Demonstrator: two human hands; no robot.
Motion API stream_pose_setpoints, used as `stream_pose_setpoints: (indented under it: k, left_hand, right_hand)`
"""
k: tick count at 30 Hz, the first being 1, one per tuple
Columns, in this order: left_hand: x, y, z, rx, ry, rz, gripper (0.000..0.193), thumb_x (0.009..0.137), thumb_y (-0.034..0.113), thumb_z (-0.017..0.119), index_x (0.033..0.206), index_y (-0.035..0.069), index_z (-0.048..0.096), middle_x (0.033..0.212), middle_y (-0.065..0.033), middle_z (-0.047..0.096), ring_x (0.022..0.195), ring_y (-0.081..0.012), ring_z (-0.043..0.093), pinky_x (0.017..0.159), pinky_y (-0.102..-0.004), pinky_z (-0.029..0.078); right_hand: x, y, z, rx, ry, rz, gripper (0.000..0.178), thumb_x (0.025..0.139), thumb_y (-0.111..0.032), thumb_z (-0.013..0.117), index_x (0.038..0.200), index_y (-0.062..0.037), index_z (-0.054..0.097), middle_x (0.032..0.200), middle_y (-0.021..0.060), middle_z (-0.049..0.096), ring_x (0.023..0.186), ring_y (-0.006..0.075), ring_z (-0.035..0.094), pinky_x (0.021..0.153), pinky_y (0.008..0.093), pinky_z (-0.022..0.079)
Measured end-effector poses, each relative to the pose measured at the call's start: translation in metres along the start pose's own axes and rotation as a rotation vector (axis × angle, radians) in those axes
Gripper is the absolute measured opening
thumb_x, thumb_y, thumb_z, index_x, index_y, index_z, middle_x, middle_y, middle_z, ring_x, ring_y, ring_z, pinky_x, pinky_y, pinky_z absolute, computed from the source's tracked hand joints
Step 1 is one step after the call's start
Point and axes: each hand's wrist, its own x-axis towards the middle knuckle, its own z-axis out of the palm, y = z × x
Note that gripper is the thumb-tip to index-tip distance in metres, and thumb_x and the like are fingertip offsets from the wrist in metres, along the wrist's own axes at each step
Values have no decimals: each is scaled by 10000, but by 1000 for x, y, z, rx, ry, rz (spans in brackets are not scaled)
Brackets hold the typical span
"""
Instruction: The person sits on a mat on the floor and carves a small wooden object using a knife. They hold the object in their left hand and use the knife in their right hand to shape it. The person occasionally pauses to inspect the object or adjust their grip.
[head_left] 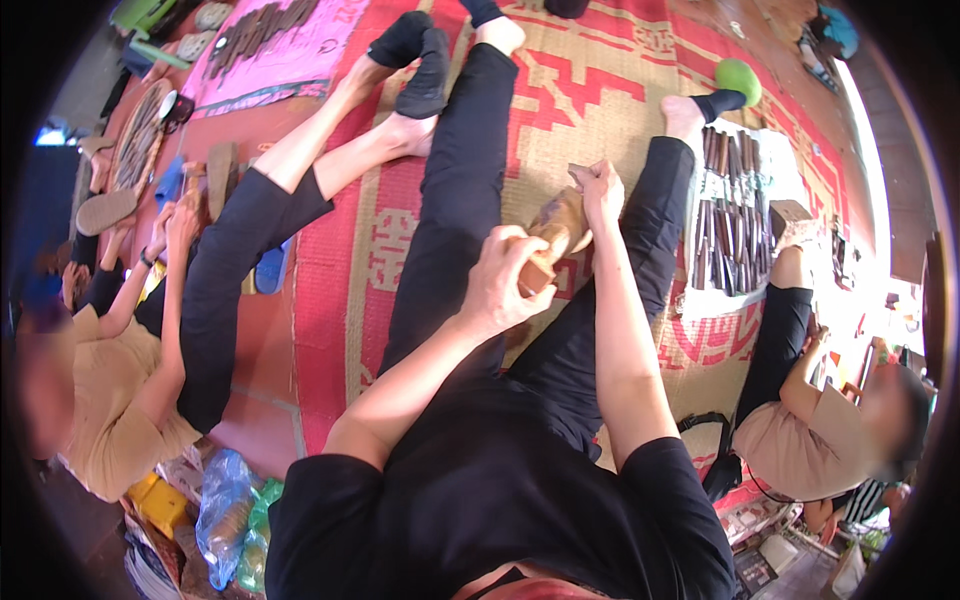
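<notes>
Between my spread legs, a carved brown wooden piece (560, 222) is held up at a tilt, its upper end toward the right. My left hand (497, 282) grips its lower end, fingers and thumb curled round the reddish-brown block-like part. Beside the upper end, my right hand (600, 195) is closed, fingers bent together. A small grey-brown tip (577, 173) sticks out from these fingers; whether it belongs to the wooden piece or is separate, I cannot tell. The palm hides the rest.
Beneath my legs lies a red and tan woven mat (560, 85). To the right, many slim tools lie in rows on a white cloth (728, 305), near a green ball (737, 82). People sit close on both sides. A pink sheet (310, 75) bears dark sticks; plastic bags (225, 510) lie behind left.
</notes>
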Motion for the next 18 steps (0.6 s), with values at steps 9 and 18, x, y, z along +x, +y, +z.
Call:
stream_pose_setpoints:
  k: [9, 18]
  left_hand:
    - [-1, -3, -2, 1, -3, -45, 629, 638, 110, 854, 1193, 84, 559, 1149, -156, 502, 995, -328, 616, 836, -409, 554]
    - [-11, -2, 1, 30, -32, -18, 645, 623, 115, 871, 1189, 103, 560, 1140, -134, 505, 989, -318, 622, 807, -406, 568]
  right_hand:
    - [-48, -29, 5, 4, 34, -177, 285, 837, -287, 775, 893, -46, 633, 788, 176, 701, 765, 338, 699, 739, 423, 520]
    - [-48, -31, -12, 257, -15, -150, 297, 807, -272, 802, 810, -30, 630, 768, 145, 705, 751, 300, 695, 718, 409, 510]
